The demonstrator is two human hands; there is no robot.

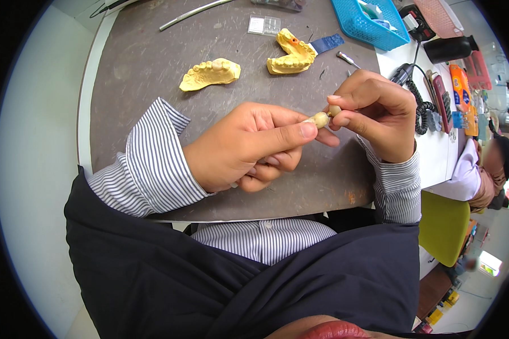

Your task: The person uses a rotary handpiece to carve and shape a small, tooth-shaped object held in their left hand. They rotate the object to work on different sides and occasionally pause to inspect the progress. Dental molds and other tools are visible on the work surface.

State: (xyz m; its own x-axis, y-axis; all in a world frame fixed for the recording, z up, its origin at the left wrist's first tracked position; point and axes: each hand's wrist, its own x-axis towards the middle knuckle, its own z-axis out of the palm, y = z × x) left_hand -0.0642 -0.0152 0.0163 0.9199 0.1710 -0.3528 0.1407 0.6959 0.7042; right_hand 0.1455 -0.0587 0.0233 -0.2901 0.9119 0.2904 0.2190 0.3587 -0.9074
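Between thumb and fingertips of my left hand point(254, 141), which is closed, is a small cream tooth-shaped dental piece point(321, 120). My right hand point(379, 107) pinches a smaller tooth-coloured dental crown point(334, 110) right beside it. The two pieces meet or nearly meet; I cannot tell which. Beyond my hands, a yellow plaster dental model point(211, 74) with a row of teeth lies on the grey-brown table point(136, 62). A second yellow plaster model point(291, 56), curved like an arch with a red spot on it, sits to its right.
Blue articulating-type paper point(327, 43) and a small metal-tipped tool point(348, 59) lie near the arch model. Farther back are a clear small case point(264, 25), a pale tube point(192, 15) and a blue basket point(373, 28). A black corded handpiece point(402, 73) rests at the right; another person point(475, 175) sits beyond.
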